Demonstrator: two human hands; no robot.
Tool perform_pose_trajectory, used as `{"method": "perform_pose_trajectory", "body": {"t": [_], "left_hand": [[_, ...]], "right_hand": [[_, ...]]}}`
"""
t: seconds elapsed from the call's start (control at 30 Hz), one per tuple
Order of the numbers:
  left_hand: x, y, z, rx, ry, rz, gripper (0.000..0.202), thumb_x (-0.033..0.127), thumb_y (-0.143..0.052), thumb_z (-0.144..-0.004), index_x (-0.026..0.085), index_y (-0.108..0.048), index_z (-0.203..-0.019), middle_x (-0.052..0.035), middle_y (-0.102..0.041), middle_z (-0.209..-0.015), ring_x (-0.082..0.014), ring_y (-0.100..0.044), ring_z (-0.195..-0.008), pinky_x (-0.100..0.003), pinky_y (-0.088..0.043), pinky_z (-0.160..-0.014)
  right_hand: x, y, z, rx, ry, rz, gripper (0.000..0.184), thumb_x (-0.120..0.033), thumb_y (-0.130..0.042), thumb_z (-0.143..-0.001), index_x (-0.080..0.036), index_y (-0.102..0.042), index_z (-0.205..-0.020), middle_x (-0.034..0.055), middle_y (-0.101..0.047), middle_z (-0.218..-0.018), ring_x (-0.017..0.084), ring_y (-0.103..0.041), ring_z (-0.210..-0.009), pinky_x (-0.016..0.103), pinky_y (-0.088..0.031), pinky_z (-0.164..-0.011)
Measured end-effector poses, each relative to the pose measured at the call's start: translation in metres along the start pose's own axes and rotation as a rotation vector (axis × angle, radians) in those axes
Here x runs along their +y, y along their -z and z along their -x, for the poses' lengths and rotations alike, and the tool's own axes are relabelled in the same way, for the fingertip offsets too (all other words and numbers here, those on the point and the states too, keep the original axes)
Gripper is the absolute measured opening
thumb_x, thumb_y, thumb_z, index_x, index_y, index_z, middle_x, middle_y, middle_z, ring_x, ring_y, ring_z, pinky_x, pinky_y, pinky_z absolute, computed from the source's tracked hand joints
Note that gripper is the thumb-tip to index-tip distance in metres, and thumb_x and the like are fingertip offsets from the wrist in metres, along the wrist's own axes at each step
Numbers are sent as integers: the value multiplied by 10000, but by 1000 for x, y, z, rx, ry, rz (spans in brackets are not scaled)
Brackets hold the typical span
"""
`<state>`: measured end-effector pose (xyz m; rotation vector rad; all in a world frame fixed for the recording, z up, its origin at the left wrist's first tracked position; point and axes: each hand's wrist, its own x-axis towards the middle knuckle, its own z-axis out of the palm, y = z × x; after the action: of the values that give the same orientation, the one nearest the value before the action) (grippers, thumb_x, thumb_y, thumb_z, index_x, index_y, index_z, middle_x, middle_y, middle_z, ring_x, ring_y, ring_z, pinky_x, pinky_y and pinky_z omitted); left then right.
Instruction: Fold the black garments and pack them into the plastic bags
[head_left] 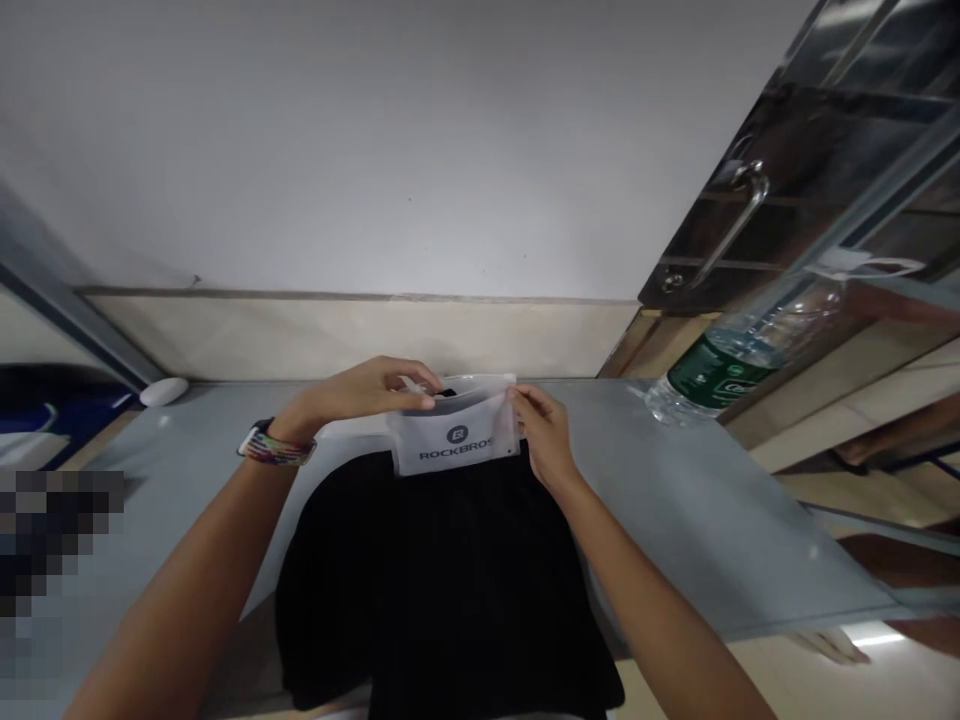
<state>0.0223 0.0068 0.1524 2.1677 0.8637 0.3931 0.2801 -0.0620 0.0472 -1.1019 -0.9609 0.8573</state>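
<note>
A frosted white plastic pouch (454, 440) printed ROCKBROS lies at the far end of a black garment (442, 590) spread over the grey table (675, 500). My left hand (367, 392) pinches the pouch's top left edge, fingers closed on it. My right hand (541, 432) grips the pouch's right edge, fingers curled round it. Something dark shows inside the pouch's opening. A multicoloured watch band (276, 447) sits on my left wrist.
A clear water bottle (742, 355) with a green label stands at the table's right, by a glass door with a metal handle (720, 235). A small white oval object (163, 391) rests at the far left corner. A white wall runs behind.
</note>
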Motion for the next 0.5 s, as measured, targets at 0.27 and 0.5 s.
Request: {"method": "perform_pose_trajectory", "body": {"t": [0.27,0.5], "left_hand": [[-1,-11,-5,-63,-92,-85,284,442,-660,-975,240,-829,-869,-35,-780,-918,-199,-712,-839,-269,-526,-740],[2,-8,-3,35,-59,-154,244,392,-647,-991,231,-823,-940,-25,-788,-904,-175,-695,-818,-255,-505,-731]], "right_hand": [[2,0,1,-38,46,-65,226,-473,-789,-872,-253,-829,-837,-11,-726,-812,168,-606,-763,297,-460,-749],[8,1,-5,5,-32,-108,307,-524,-855,-783,-220,-815,-798,-1,-722,-763,163,-595,-698,296,-453,-677]]}}
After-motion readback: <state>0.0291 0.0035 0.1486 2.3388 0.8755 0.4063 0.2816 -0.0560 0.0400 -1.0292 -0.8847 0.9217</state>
